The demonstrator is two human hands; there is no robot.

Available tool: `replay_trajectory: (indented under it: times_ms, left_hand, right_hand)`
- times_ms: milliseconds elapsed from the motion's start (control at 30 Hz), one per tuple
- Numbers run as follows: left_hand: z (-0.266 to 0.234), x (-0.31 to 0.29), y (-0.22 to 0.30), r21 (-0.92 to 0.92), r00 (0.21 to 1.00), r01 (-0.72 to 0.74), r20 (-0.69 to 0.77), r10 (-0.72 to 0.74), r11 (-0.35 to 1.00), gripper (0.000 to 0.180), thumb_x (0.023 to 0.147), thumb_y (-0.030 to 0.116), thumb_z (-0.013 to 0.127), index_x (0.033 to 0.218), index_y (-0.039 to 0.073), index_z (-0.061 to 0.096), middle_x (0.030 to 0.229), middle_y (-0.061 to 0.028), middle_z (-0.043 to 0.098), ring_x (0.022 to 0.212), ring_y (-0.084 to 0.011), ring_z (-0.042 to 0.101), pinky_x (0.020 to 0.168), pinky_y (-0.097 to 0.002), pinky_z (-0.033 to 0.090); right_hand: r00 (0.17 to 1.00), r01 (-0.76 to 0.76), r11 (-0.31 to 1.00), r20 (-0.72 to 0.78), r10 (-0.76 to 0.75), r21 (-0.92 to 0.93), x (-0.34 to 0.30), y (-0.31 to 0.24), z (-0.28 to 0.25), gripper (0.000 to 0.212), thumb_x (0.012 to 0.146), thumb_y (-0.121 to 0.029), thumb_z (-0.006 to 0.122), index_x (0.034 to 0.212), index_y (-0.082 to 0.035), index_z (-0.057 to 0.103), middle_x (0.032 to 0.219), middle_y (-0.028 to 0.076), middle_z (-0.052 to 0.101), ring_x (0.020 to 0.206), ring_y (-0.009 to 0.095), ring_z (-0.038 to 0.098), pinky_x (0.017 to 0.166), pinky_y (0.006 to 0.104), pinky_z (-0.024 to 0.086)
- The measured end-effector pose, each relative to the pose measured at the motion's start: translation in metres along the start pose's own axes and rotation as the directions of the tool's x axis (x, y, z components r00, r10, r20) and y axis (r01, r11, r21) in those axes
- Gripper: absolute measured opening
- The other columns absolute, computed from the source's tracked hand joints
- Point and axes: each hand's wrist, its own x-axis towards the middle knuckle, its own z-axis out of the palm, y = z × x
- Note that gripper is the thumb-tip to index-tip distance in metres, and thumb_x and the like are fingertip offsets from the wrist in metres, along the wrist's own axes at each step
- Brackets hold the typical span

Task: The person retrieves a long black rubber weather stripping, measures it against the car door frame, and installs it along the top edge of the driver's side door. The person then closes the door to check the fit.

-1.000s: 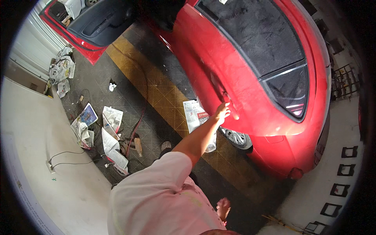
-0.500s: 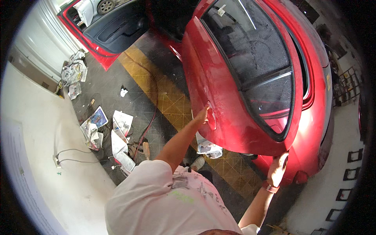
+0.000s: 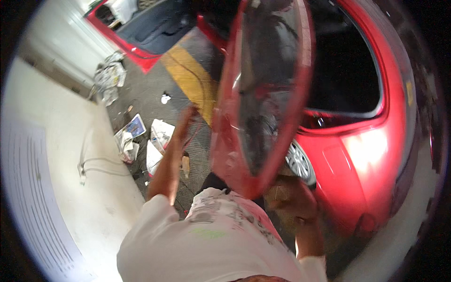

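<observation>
A red car door (image 3: 224,145) with a dark window stands swung out from the red car body (image 3: 329,164), its edge toward me and blurred by motion. My left hand (image 3: 189,115) is raised to the left of the door, apart from it, over the mat floor; its fingers are smeared. Close to the lower near corner of the door is my right hand (image 3: 292,197), also smeared. Whether it touches the edge does not show. Behind the door the dark door opening (image 3: 345,70) and a silver wheel (image 3: 299,162) have come into sight.
Another red door (image 3: 150,33) hangs open at the far left. Newspaper sheets (image 3: 160,141) and crumpled paper (image 3: 110,77) lie on the dark floor with its yellow strip (image 3: 190,73). A white wall panel (image 3: 70,141) runs along my left.
The door has swung out from the car toward the left, baring the opening and wheel. My left hand has left the door handle and moved left; my right hand has moved left with the door edge.
</observation>
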Motion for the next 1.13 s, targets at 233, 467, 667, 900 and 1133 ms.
replay_trajectory:
  times_ms: [233, 467, 667, 900, 1133]
  left_hand:
    - [-0.066, -0.136, 0.263, 0.425, 0.852, -0.451, -0.058, 0.521, 0.785, 0.062, 0.114, 0.044, 0.037, 0.158, 0.003, 0.048, 0.156, -0.0158, 0.059, 0.145, -0.0274, 0.055, 0.119, -0.0461, 0.040]
    - [0.017, -0.206, 0.311, 0.853, 0.691, -0.498, 0.281, 0.666, 0.156, 0.096, 0.102, 0.073, 0.054, 0.161, -0.002, 0.042, 0.164, -0.0251, 0.047, 0.155, -0.0462, 0.041, 0.128, -0.0596, 0.028]
    - [0.010, -0.155, 0.286, 0.941, 0.573, -0.319, 0.286, 0.768, -0.113, 0.093, 0.106, 0.067, 0.053, 0.169, 0.002, 0.033, 0.172, -0.0248, 0.037, 0.159, -0.0437, 0.037, 0.129, -0.0582, 0.030]
    - [-0.089, -0.093, 0.282, 0.928, 0.446, 0.136, 0.254, 0.858, -0.345, 0.090, 0.103, 0.068, 0.057, 0.167, 0.006, 0.040, 0.170, -0.0103, 0.046, 0.156, -0.0349, 0.045, 0.125, -0.0562, 0.038]
    - [-0.089, -0.102, 0.276, 0.950, 0.421, 0.085, 0.239, 0.875, -0.300, 0.096, 0.105, 0.076, 0.044, 0.165, 0.001, 0.042, 0.164, -0.0182, 0.053, 0.152, -0.0403, 0.049, 0.127, -0.0599, 0.031]
  right_hand:
    - [0.866, 0.239, 0.959, 0.480, -0.140, -0.152, 0.109, -0.044, 0.079, 0.114, 0.097, -0.062, 0.073, 0.167, 0.007, 0.016, 0.140, 0.035, 0.063, 0.124, 0.046, 0.067, 0.105, 0.0488, 0.055]
    - [0.826, 0.289, 0.957, 0.506, -0.249, -0.001, 0.174, -0.053, 0.146, 0.108, 0.100, -0.052, 0.074, 0.162, 0.015, 0.016, 0.140, 0.038, 0.061, 0.127, 0.048, 0.065, 0.108, 0.0496, 0.053]
    - [0.739, 0.462, 0.885, 0.530, -0.416, 0.051, 0.260, -0.021, 0.222, 0.104, 0.100, -0.035, 0.075, 0.169, 0.005, 0.006, 0.149, 0.035, 0.059, 0.137, 0.043, 0.062, 0.117, 0.0502, 0.048]
    - [0.824, 0.376, 0.922, 0.420, -0.379, 0.093, 0.325, 0.021, 0.209, 0.081, 0.108, -0.035, 0.065, 0.171, -0.004, 0.024, 0.162, 0.028, 0.048, 0.147, 0.037, 0.052, 0.124, 0.0446, 0.043]
    - [0.992, -0.083, 0.919, 0.119, 0.040, 0.385, 0.313, 0.148, 0.103, 0.072, 0.111, -0.035, 0.063, 0.171, -0.011, 0.032, 0.168, 0.018, 0.047, 0.152, 0.028, 0.050, 0.127, 0.0438, 0.038]
